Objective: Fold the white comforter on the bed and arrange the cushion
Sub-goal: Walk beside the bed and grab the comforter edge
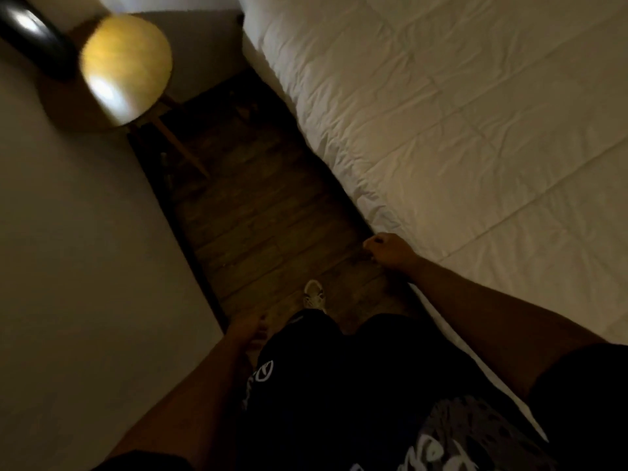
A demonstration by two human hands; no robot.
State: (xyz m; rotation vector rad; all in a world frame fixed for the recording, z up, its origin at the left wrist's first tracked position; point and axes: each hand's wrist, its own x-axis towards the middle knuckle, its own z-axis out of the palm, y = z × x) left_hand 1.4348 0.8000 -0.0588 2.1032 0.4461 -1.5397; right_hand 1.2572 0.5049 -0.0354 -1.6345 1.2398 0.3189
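Across the right half of frame: comforter [458,130] spread flat on bed, long edge running upper left to lower right. Right hand [387,249] curled at that edge, grip unclear. Left hand [249,331] hangs loose, farther off. No cushion visible. Wood floor [258,205] strip, round table [125,68] upper left.

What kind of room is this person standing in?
Most likely a bedroom, perhaps a hotel room. A bed covered by a white quilted comforter fills the right side, a small round wooden side table stands beside it, and a narrow strip of wood floor runs along a plain wall.
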